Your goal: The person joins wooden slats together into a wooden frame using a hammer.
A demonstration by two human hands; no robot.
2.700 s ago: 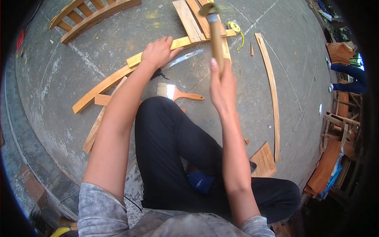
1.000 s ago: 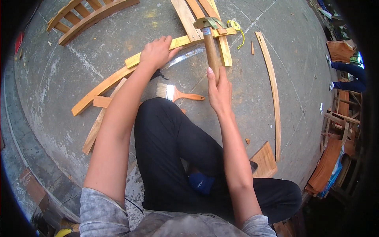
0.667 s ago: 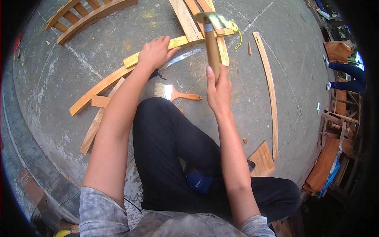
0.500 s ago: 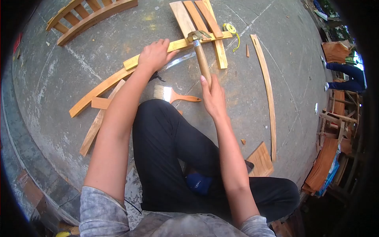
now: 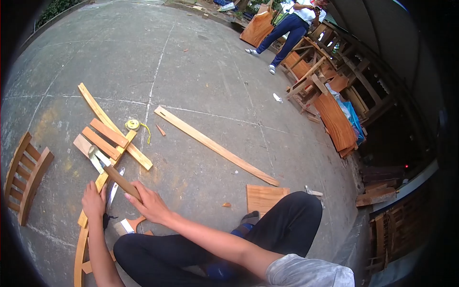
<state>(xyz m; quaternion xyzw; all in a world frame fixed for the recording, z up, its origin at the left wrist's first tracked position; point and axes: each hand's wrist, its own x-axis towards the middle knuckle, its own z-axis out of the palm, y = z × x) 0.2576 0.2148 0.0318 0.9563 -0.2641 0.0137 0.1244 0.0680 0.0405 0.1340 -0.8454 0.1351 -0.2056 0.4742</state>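
My left hand lies at the lower left, its fingers wrapped round a yellowish wooden rail. My right hand grips the wooden handle of a hammer. The hammer's metal head overlaps the light end of a slat, close above the rail. Two reddish slats meet the rail beside it, and another yellow strip passes under them. Between my hands, a shiny metal strip rests on the floor. A wide paintbrush sits near my knee.
Beyond the slats is a yellow tape measure. A long wooden strip and a square board lie on the concrete. Far left stands a slatted wooden frame. A person stands at the back, near stacked boards.
My view has swung right and up, bringing the standing person and stacked wood further in. My left hand still holds the rail and my right hand the hammer.
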